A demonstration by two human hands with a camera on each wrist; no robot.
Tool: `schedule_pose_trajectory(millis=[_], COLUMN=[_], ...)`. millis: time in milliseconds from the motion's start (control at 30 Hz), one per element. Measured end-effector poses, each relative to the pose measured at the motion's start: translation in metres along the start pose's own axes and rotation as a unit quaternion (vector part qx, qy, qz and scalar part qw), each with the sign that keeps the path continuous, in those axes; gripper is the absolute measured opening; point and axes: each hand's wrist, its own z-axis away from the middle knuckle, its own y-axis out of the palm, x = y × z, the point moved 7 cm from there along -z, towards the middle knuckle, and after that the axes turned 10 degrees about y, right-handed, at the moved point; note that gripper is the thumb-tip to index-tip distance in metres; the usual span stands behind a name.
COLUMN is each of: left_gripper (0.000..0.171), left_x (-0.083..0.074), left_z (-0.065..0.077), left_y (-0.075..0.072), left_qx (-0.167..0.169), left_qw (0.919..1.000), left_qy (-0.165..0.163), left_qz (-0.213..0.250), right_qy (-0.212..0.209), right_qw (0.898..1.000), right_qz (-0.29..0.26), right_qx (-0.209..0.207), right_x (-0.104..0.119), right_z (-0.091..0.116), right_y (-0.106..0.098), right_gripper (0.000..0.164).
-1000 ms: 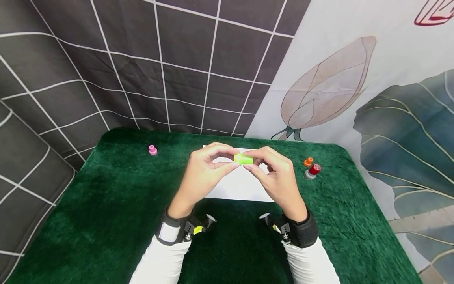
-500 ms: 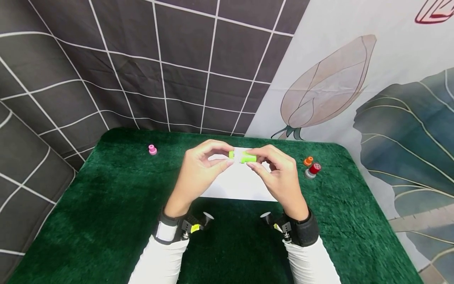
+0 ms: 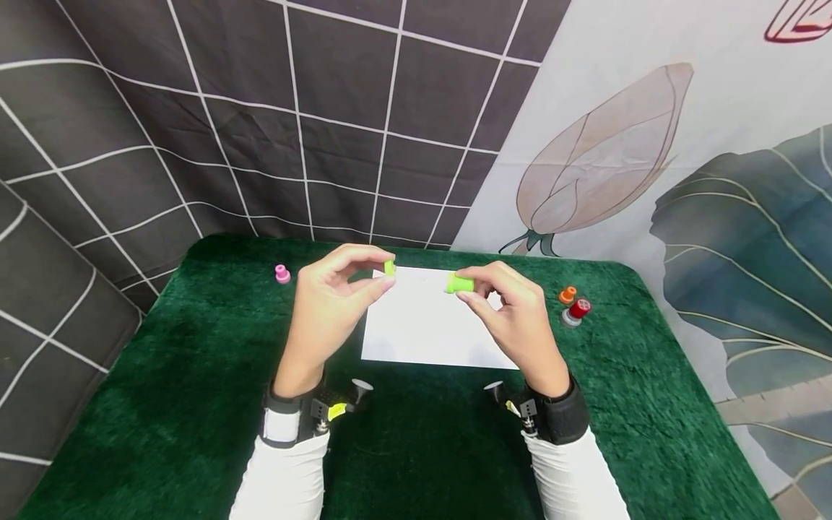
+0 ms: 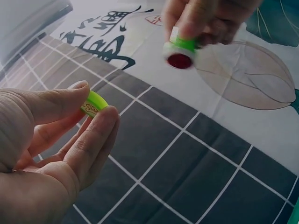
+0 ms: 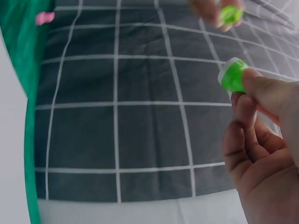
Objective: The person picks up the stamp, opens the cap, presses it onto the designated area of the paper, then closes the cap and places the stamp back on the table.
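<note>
Head view downward, wrist views close

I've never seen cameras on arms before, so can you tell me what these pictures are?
There's no machine moving things, just a person's two hands. The wide picture comes from a camera worn on the head, looking down. The other two come from little cameras on the wrists, one each.

The left hand pinches a small yellow-green piece, maybe a cap. The right hand pinches a bigger green piece with a dark red round end; it may be a stamp.

On the green cloth are white paper, a pink piece, an orange piece and a red-and-grey piece.
</note>
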Motion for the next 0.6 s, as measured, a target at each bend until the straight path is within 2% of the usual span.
schedule_pose_trajectory(millis=[133,300,600], left_gripper=[0.030,0.030,0.032], left_x=[-0.004,-0.009,-0.018], left_z=[-0.001,-0.002,0.000], left_y=[-0.005,-0.009,-0.017], left_qx=[-0.007,-0.014,-0.021], left_qw=[1.0000,0.9999,0.9995], left_qy=[0.001,0.005,0.021], left_qz=[0.001,0.008,-0.006], right_qy=[-0.016,-0.033,-0.042], right_qw=[0.998,0.992,0.969], right_qz=[0.044,0.072,0.129], right_qx=[0.031,0.099,0.207], right_x=[-0.011,-0.026,-0.050], right_z=[-0.005,-0.016,-0.032], right_y=[0.012,0.033,0.072], right_gripper=[0.024,0.021,0.015])
